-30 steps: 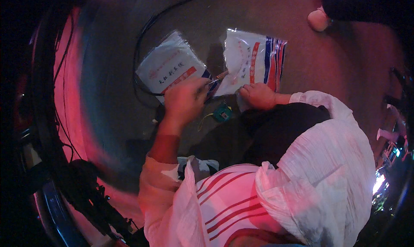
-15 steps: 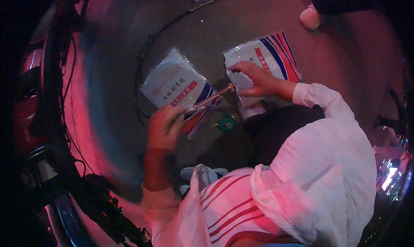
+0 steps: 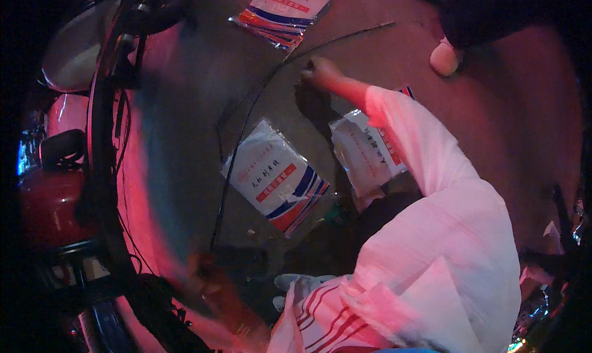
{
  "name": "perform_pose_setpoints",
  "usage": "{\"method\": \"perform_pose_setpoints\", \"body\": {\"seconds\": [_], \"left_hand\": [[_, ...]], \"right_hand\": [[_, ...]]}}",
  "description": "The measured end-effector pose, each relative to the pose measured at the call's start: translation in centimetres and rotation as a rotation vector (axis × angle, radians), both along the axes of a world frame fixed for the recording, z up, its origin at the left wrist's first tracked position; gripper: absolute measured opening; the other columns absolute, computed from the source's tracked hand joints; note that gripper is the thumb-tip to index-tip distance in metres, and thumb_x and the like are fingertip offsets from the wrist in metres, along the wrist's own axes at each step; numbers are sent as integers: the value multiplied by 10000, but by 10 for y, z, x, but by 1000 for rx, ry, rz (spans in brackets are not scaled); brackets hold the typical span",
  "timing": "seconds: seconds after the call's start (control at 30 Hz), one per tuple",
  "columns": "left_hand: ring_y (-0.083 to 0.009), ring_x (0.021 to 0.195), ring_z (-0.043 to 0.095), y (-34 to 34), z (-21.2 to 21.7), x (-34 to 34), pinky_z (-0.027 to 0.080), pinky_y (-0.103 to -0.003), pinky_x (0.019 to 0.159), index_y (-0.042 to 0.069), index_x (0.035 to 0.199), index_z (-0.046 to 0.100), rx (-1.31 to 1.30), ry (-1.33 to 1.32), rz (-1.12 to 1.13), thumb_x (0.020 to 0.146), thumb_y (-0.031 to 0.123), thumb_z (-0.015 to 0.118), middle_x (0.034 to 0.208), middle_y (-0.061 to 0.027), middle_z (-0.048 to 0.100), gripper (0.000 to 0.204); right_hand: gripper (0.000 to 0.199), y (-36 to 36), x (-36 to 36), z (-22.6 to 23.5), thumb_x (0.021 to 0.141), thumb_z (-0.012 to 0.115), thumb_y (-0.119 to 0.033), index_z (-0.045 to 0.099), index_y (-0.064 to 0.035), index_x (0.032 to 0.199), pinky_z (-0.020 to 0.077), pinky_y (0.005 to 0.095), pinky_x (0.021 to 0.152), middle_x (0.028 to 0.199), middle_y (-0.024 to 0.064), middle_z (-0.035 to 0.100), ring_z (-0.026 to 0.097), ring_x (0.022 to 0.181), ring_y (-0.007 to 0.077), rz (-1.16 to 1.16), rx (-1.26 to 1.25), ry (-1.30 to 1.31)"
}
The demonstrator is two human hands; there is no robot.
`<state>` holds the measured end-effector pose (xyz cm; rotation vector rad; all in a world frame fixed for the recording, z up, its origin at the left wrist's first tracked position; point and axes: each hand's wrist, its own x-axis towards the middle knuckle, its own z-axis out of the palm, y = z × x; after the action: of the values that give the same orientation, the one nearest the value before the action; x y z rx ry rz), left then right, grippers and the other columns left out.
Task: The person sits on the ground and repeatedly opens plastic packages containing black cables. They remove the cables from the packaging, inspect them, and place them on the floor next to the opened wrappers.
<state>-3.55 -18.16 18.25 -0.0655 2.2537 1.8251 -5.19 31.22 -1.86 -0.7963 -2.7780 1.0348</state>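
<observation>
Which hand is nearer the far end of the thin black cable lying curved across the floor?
Right. The right hand reaches forward and sits at the thin black cable, apparently gripping it. The left hand is blurred, low near the person's body, by the cable's near end.

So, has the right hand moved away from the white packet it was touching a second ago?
Yes. The right hand has left the white packet and reached further out, up the floor, to the thin black cable.

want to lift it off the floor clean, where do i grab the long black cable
Take the long black cable on its bare arc left of the white plastic packet, coming from above with a pinch. It is thin and lies flat on the floor; the right hand already covers its far stretch.
</observation>
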Motion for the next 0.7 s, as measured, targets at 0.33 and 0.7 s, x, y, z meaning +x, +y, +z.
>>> {"method": "perform_pose_setpoints", "body": {"seconds": [0.33, 0.7], "left_hand": [[-233, 763, 540, -65, -14, 20, 434, -330, 715, 69, 932, 585, 324, -418, 557, 867, 256, 512, 836, -78, 573, 211], [-217, 776, 552, -30, -85, 1, 452, -329, 711, 76, 945, 579, 733, -744, 469, 921, 302, 458, 861, -69, 591, 258]], "right_hand": [[275, -38, -58, 20, 827, 492, -211, 568, -58, 1042, 523, 412, 643, 1031, 161, 535, 608, 865, 335, 513, 424, -75], [291, 150, 111, -27, 912, 390, -164, 521, -129, 1169, 471, 377, 851, 1193, 110, 548, 537, 1079, 293, 141, 729, -84]]}}
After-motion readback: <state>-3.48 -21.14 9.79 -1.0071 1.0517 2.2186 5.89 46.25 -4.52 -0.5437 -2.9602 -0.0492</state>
